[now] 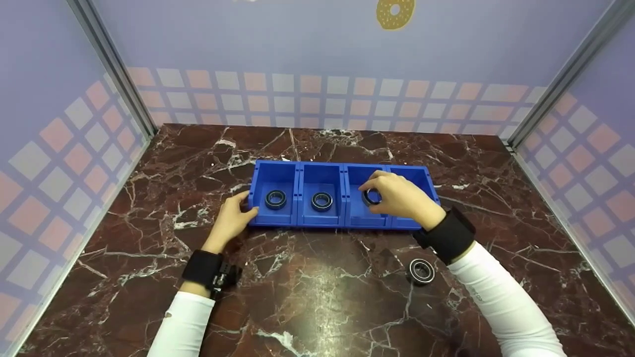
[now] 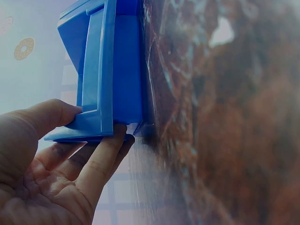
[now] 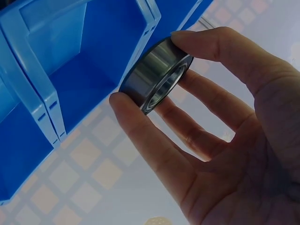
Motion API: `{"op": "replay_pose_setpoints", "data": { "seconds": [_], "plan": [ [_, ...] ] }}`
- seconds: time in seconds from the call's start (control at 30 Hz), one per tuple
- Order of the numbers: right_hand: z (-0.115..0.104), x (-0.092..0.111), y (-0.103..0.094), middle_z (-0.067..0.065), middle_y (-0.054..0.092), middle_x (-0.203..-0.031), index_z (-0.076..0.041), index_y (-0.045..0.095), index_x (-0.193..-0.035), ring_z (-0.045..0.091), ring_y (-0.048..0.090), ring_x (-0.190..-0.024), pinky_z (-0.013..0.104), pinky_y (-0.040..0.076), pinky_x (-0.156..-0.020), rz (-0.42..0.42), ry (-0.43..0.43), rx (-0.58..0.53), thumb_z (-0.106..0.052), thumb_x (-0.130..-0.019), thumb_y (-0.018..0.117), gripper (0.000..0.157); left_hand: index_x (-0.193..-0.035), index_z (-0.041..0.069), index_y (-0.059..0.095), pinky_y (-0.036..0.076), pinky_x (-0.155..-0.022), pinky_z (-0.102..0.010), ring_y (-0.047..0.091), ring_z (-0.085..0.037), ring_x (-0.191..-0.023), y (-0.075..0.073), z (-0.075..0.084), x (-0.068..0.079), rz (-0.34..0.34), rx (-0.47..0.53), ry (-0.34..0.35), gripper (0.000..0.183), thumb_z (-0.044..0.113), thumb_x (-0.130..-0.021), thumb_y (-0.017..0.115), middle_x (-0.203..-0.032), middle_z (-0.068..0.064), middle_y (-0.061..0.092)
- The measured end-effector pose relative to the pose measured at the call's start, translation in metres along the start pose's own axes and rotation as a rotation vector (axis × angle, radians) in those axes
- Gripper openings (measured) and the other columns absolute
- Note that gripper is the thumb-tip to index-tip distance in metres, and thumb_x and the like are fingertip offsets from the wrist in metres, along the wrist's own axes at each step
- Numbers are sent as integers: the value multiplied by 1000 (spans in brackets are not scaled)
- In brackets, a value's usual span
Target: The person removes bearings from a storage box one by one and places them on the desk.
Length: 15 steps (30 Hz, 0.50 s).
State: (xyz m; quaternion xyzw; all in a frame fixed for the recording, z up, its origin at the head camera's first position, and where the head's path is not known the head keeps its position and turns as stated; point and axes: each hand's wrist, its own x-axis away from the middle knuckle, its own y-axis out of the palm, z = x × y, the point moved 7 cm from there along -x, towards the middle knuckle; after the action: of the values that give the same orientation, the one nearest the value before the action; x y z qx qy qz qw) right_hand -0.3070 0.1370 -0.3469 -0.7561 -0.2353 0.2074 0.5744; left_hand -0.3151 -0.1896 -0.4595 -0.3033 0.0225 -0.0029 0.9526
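A row of joined blue bins (image 1: pixel 321 220) stands on the table. My left hand (image 1: pixel 232 218) holds its left end, the thumb on the rim and the fingers along the outer side wall, as the left wrist view shows too. Over the third compartment from the left, my right hand (image 1: pixel 401 196) pinches a ball bearing (image 3: pixel 157 75) by its outer ring between thumb and fingertips. In the head view that bearing (image 1: pixel 369 197) is partly covered by the fingers. One bearing (image 1: pixel 275 199) lies flat in the leftmost compartment and another (image 1: pixel 322 201) in the second. The right forearm hides part of the fourth.
One more bearing (image 1: pixel 421 271) lies on the dark red marble table (image 1: pixel 307 297), in front of the bins and close to the right forearm. Walls with a tile pattern (image 1: pixel 312 94) enclose the table at the back and both sides.
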Motion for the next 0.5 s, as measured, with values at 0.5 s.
{"op": "replay_pose_setpoints", "data": {
  "seconds": [0.5],
  "plan": [
    [-8,18,8,15,71,-113,-4,76,-120,25,61,-89,42,53,-76,22,-36,14,-7,-79,77,41,-148,-12,44,49,-111,-53,60,-44,-130,0,0,1,-2,6,-13,57,5,-97,60,-139,-34,60]
  ]
}}
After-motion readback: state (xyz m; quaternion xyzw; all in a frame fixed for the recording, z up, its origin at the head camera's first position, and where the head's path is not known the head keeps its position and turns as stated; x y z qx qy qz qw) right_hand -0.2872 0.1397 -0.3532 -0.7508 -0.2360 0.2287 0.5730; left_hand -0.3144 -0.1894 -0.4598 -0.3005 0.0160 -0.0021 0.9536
